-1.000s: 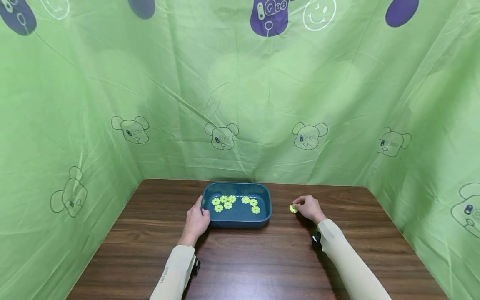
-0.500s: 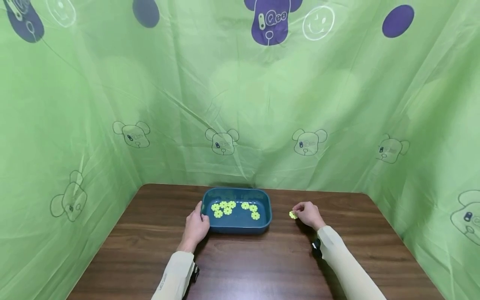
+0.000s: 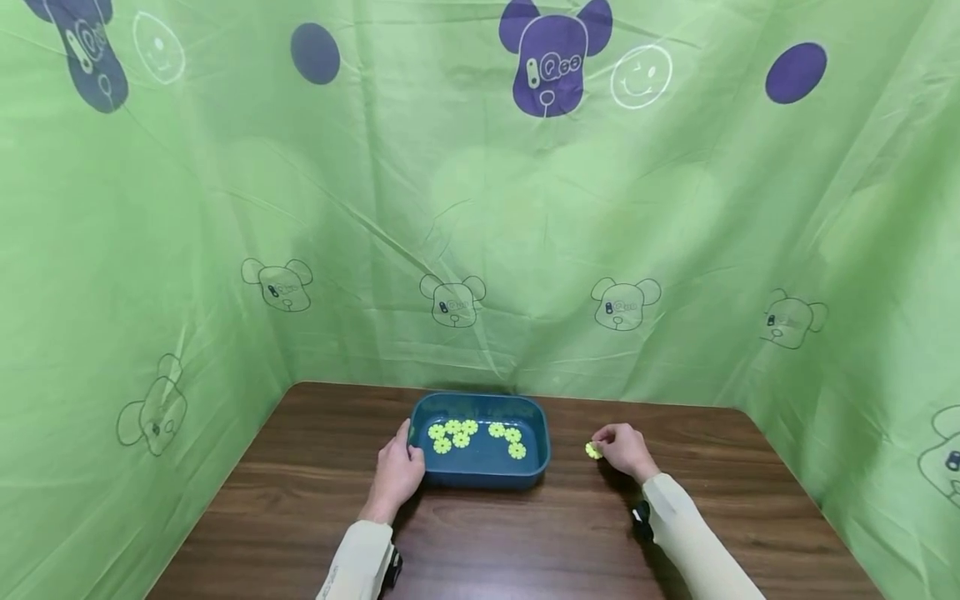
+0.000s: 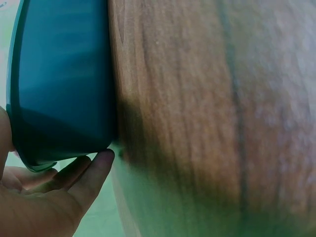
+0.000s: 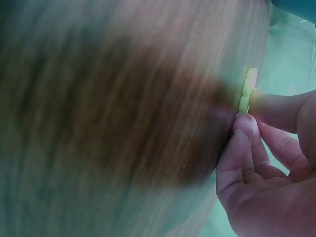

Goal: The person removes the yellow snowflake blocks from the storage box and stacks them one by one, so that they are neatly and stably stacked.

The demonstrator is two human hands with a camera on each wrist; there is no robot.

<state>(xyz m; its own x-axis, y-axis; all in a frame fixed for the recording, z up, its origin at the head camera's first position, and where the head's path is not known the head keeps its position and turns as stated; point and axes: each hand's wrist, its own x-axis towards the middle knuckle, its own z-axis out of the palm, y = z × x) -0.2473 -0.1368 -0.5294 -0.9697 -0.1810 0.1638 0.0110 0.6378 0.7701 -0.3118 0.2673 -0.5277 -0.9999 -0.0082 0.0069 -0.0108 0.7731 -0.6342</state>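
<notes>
Reaching in from the near side of the head view: two pale sleeves, left sleeve (image 3: 358, 560) and right sleeve (image 3: 697, 537), each with a small black device at the cuff, left device (image 3: 393, 570) and right device (image 3: 642, 521). Brown wood-grain table (image 3: 517, 537) under both, glare near the middle of its front.

Left hand (image 3: 400, 472) grips the left end of the blue tray (image 3: 480, 482): thumb by the rim, fingers against the outside of the end wall, per left wrist view. Tray upright on the table, long side facing the person.

Right hand (image 3: 625, 451) has a narrow pinch, thumb and fingers together, on a yellow-green flower piece (image 3: 592, 451). Piece is right of the tray, well apart from it. Right wrist view shows it edge-on between thumb tip and fingertips; can't tell if it touches the wood.

Inside the tray: more flower pieces (image 3: 461, 439), same colour, lying on the floor. Five grouped left, three right.

Behind the table's back edge: green cloth (image 3: 517, 233), also up both sides, creased. Outlined bear heads (image 3: 454, 304) in a row; purple bear head (image 3: 550, 71) and white smiley (image 3: 641, 77) higher up.
</notes>
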